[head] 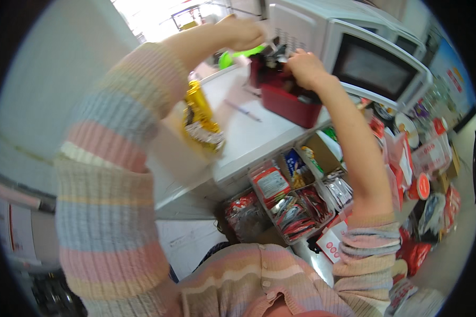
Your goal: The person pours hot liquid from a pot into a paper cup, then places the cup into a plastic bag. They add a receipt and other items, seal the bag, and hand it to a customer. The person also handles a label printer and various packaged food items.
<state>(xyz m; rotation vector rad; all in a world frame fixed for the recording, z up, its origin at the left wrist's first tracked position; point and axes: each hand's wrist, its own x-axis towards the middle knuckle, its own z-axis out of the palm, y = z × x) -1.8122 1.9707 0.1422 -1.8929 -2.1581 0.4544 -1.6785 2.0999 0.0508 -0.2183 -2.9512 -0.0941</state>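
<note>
My left hand [244,32] is raised behind and left of a dark red plastic bin [289,103]. It is blurred, with its fingers curled, and whether it holds anything does not show. My right hand [307,69] is at the top of the bin, bent down over its dark contents, its fingertips hidden. Black and metallic items [275,57], too blurred to name, stick up at the bin's far end. A slim pen [244,111] lies on the white tabletop [238,138]. Left of it is a crumpled gold foil package [200,115].
A white microwave oven [377,65] stands close behind my right hand. Bright green plastic [238,55] shows beyond the table. Below the front edge, a clear divided organizer [289,237] holds several packets. Cups, bags and red packages [418,186] crowd the right side.
</note>
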